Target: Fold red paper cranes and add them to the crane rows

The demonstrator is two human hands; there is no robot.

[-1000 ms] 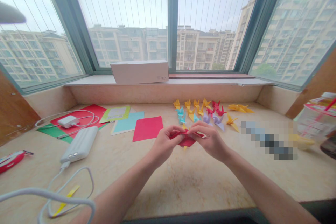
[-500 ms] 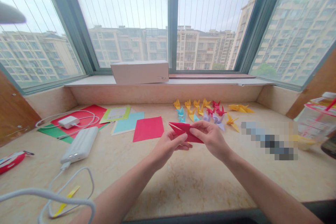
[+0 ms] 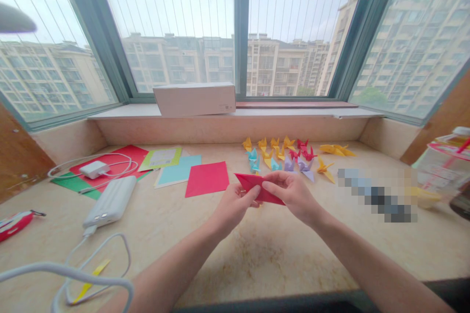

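A piece of folded red origami paper point(image 3: 270, 195) is held up above the stone counter, pinched between both hands. My left hand point(image 3: 237, 201) grips its left part, thumb on the near face and fingers behind. My right hand point(image 3: 290, 190) pinches its upper right part between thumb and fingers. The paper's pointed left corner sticks out over my left hand. Just left of the hands lies a flat red paper square point(image 3: 207, 179). Behind them stand several small folded paper cranes point(image 3: 288, 144) in yellow, red, blue and purple.
Left on the counter point(image 3: 227, 264) are blue paper point(image 3: 179, 168), a yellow-green packet point(image 3: 160, 158), a white power bank point(image 3: 112, 200), a charger point(image 3: 94, 169) with cables and a red object point(image 3: 16, 225). A clear plastic cup point(image 3: 446, 166) stands right. A white box point(image 3: 194, 99) rests on the sill.
The gap at the folded paper's left edge has closed as my left thumb presses nearer my right. Both hands stay in nearly the same place.
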